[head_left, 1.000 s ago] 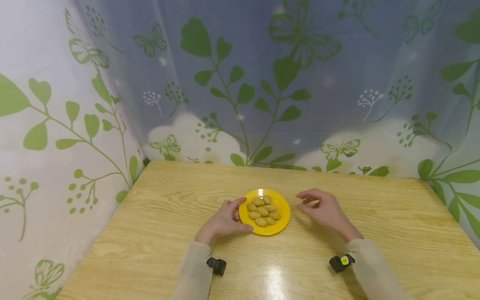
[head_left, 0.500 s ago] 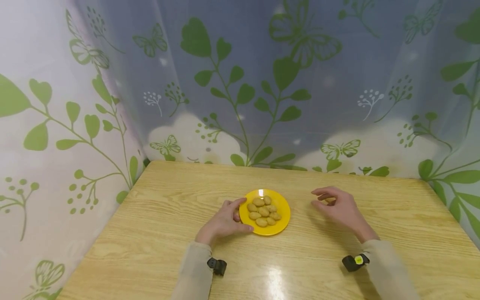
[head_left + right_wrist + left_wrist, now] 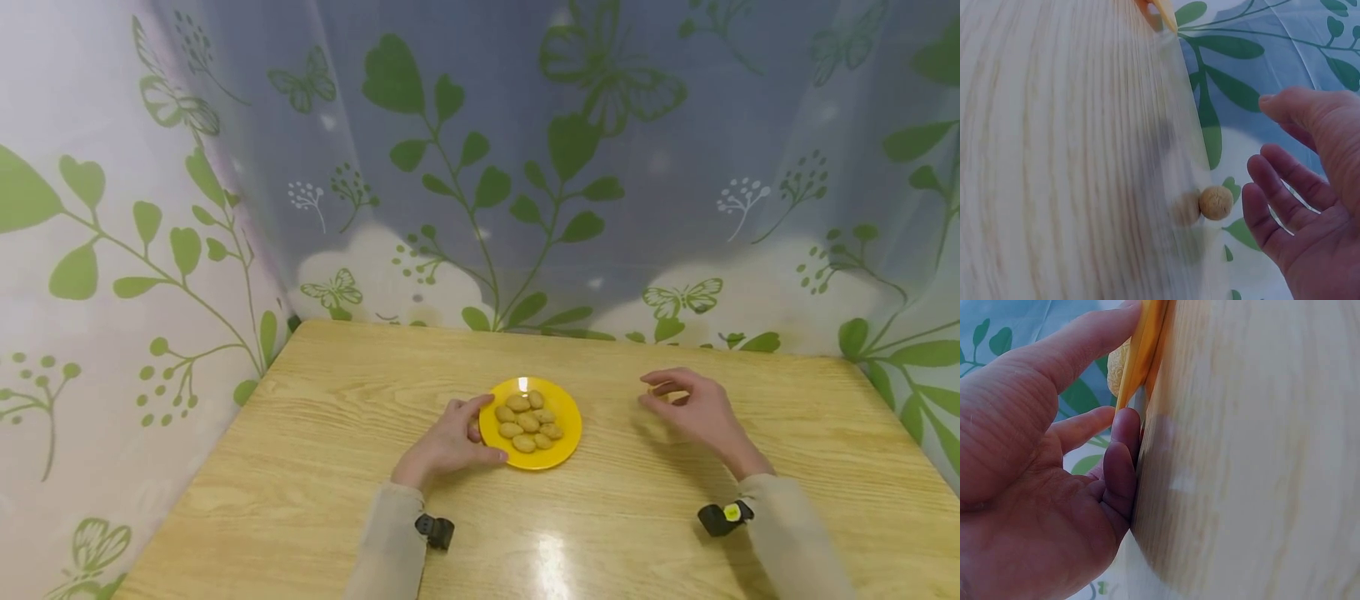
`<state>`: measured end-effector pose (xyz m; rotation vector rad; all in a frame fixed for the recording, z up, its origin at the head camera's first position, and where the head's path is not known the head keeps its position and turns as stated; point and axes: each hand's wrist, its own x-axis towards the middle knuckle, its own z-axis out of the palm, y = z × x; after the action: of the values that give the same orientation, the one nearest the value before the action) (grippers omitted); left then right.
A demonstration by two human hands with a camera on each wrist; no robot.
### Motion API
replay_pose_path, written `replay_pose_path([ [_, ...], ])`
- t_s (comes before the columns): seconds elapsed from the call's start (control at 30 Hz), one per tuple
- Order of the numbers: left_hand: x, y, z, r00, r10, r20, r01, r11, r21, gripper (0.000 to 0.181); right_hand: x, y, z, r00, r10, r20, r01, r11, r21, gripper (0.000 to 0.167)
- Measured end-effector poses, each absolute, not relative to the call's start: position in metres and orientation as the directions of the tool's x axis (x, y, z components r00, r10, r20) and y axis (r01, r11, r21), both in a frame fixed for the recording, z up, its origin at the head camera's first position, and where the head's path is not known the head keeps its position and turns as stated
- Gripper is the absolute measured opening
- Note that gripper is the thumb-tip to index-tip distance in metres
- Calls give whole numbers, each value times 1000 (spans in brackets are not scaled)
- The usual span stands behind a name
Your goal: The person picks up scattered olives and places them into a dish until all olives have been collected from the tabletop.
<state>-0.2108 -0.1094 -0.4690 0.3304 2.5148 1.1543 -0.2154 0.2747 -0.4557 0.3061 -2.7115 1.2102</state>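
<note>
A yellow plate (image 3: 566, 427) holds several small potatoes (image 3: 527, 422) in the head view. On its left side, my left hand (image 3: 441, 443) grips the rim. The left wrist view has the thumb on top of the rim (image 3: 1137, 356) and the other fingertips at and below the edge. To the right of the plate, my right hand (image 3: 703, 412) hovers with relaxed, slightly bent fingers. One loose potato (image 3: 1216, 202) sits on the table just off those fingertips in the right wrist view, apart from them. From the head, the right hand mostly hides that potato.
The wooden table (image 3: 337, 375) runs back to a printed curtain (image 3: 480, 167) with leaves and butterflies. Another curtain side (image 3: 150, 333) borders the table's left. A black camera is strapped at each wrist.
My right hand has moved to the right, away from the plate, with its fingers still bent and apart. The left hand and the plate have stayed where they were.
</note>
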Motion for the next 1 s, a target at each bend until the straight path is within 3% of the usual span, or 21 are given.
replay_pose_path([
  [0.47, -212, -110, -469, -909, 355, -220, 68, 645, 761, 93, -227, 293, -464, -968, -115, 223, -241, 673, -699, 39],
  [1.0, -211, -109, -469, -910, 350, -222, 64, 647, 759, 93, -245, 318, -472, -984, -179, 25, -145, 700, -699, 54],
])
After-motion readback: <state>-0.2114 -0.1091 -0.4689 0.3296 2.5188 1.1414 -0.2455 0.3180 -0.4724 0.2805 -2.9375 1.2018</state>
